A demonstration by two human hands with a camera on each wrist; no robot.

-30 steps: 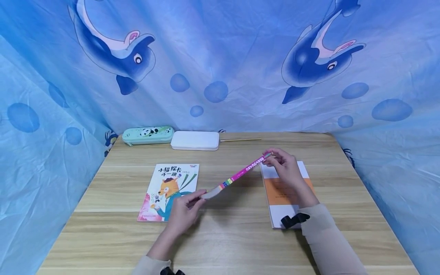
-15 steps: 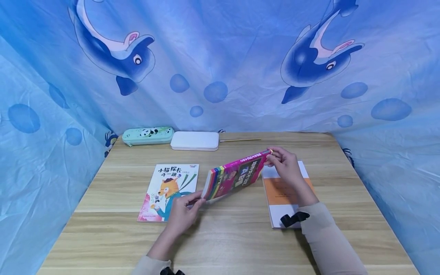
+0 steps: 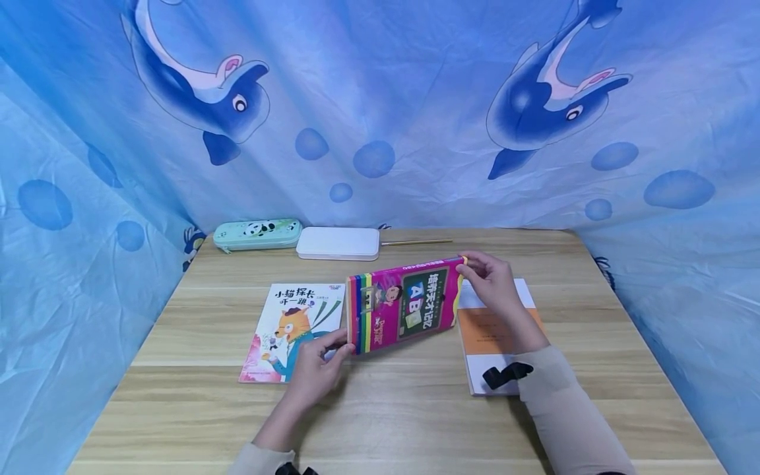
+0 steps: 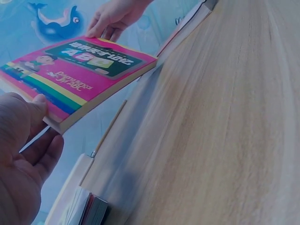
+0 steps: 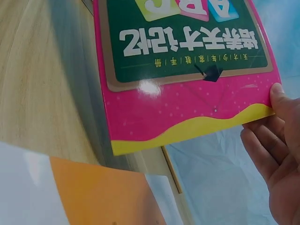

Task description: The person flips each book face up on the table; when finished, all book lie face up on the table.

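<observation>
Pink book (image 3: 388, 320) — tilted above the table (image 3: 392, 422)
Left hand (image 3: 316, 369) pinches one corner, right hand (image 3: 494, 285) the opposite one — each between thumb and fingers.

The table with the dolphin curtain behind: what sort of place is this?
Perhaps a child's study corner, or a set made like one: a dolphin curtain hangs behind the table, a panda-print case lies on it, and a pink ABC book is held above.

Magenta book (image 3: 406, 305): blue, green, yellow stripes, wavy yellow band. Mint case (image 3: 258, 235): panda print. Blue curtain (image 3: 380, 86): dolphin print.
</observation>
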